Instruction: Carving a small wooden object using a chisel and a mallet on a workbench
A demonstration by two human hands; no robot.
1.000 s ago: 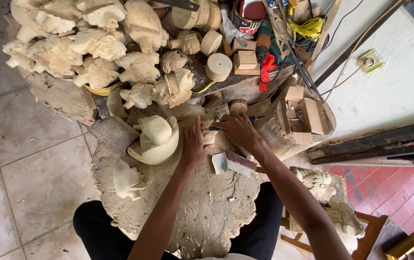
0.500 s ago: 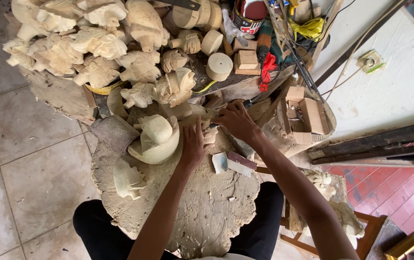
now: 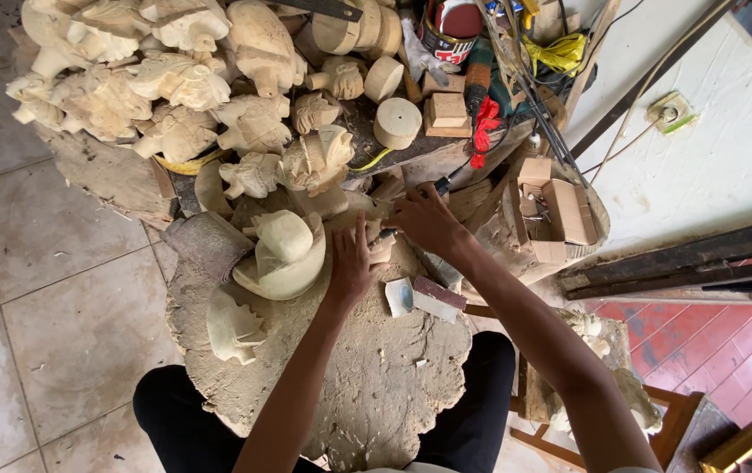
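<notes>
- The left hand (image 3: 350,263) lay flat, fingers pointing far, pressing a small pale wood piece (image 3: 382,247) down on the rough slab (image 3: 367,385) that served as a bench; only a corner of that piece showed past the fingers.
- The right hand (image 3: 427,219) was clenched around a slim carving tool (image 3: 440,185), whose dark far end stuck out past the knuckles; its working end was hidden between the two hands.
- The wood piece sat at the far middle of the slab, between both hands, just right of a larger half-shaped carving (image 3: 284,254).
- Judged by its look, the piece was light, stiff and dry, not slippery, yet thin carved edges would likely chip under a hard squeeze. A flat palm on its broad top, as here, seemed the safest hold.
- The tool looked rigid and narrow, best taken around the shaft well behind the cutting end.
- Another rough carving (image 3: 234,326) lay on the near left of the slab, and a folded sandpaper scrap (image 3: 435,298) lay just near and right of the left hand.
- A pile of finished carvings (image 3: 175,79) crowded the far left.
</notes>
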